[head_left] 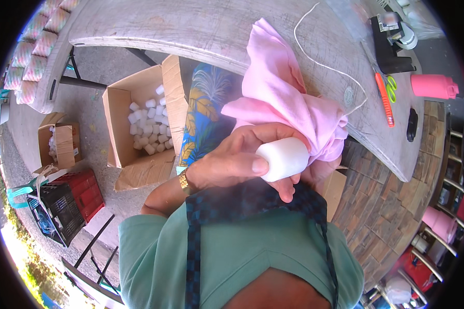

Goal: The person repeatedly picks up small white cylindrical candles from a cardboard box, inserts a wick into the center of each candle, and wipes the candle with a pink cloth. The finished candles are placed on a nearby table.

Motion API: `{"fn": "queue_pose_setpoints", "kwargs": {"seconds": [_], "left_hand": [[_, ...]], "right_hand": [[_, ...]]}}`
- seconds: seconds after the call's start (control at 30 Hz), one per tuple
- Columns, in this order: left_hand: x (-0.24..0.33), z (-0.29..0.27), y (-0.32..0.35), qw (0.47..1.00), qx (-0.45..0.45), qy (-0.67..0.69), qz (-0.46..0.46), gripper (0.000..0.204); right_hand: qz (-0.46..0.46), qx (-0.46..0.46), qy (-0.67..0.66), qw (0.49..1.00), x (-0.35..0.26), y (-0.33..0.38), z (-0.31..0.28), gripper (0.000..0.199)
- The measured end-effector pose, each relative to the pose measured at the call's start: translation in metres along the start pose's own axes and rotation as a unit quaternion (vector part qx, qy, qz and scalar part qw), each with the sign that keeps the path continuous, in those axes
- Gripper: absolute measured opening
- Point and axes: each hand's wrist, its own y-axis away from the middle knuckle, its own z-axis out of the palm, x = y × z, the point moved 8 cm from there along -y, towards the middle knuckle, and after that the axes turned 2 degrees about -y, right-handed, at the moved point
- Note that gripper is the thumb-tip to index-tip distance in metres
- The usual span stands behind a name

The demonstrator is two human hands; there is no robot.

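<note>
Cylinder [286, 158]: one, white, smooth, short; located before the chest, clear of the surface [191, 20], in the left hand [227, 157]. Left hand: grasping the cylinder, thumb pressed on its near end, fingers behind; gold watch [183, 182] at the wrist. Right hand [323, 170]: largely hidden beneath the cloth [286, 98], just beside the cylinder; whether it grips anything cannot be told. Cloth: pink, rumpled, draped over the surface's near edge and down beside the cylinder. Surface: pale, scuffed, bearing a white cord [295, 32] in a loose curve, an orange cutter [384, 100] beside green-handled scissors [391, 88], a black tape dispenser [389, 49], and a small black object [412, 124] near the right edge. Pink bottle [433, 86]: lying beyond the cutter and scissors. Large box [119, 116]: cardboard, flaps open, left of the left hand, containing many white pieces [152, 123] of similar form. Small box [65, 146]: cardboard, farther left. Crates: one black [56, 213], one red [86, 193], adjoining, at lower left. Patterned fabric [209, 105]: blue with yellow leaves, between large box and cloth.
</note>
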Motion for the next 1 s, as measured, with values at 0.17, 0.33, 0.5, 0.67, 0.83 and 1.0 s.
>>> {"fn": "queue_pose_setpoints", "kwargs": {"seconds": [0.17, 0.33, 0.5, 0.67, 0.83, 1.0], "left_hand": [[-0.001, 0.007, -0.002, 0.999, -0.032, -0.039, -0.002, 0.071], [0.006, 0.001, -0.002, 0.999, 0.010, -0.048, -0.009, 0.079], [0.009, 0.001, -0.005, 1.000, 0.003, 0.014, 0.013, 0.084], [0.009, 0.000, -0.007, 0.999, -0.008, -0.045, 0.028, 0.077], [0.009, -0.005, -0.012, 0.996, 0.001, -0.075, 0.045, 0.075], [0.012, -0.004, -0.011, 0.996, 0.007, -0.082, 0.040, 0.075]], "right_hand": [[-0.019, -0.001, 0.041, 0.999, -0.011, 0.002, 0.007, 0.056], [0.023, 0.058, 0.078, 0.995, -0.002, 0.000, -0.013, 0.054], [0.029, 0.090, 0.089, 0.992, -0.002, 0.003, -0.021, 0.052], [0.027, 0.105, 0.087, 0.990, -0.002, 0.001, -0.026, 0.050], [0.025, 0.089, 0.077, 0.993, -0.004, -0.002, -0.025, 0.049], [0.042, -0.002, 0.038, 0.998, 0.003, -0.009, -0.008, 0.048]]}}
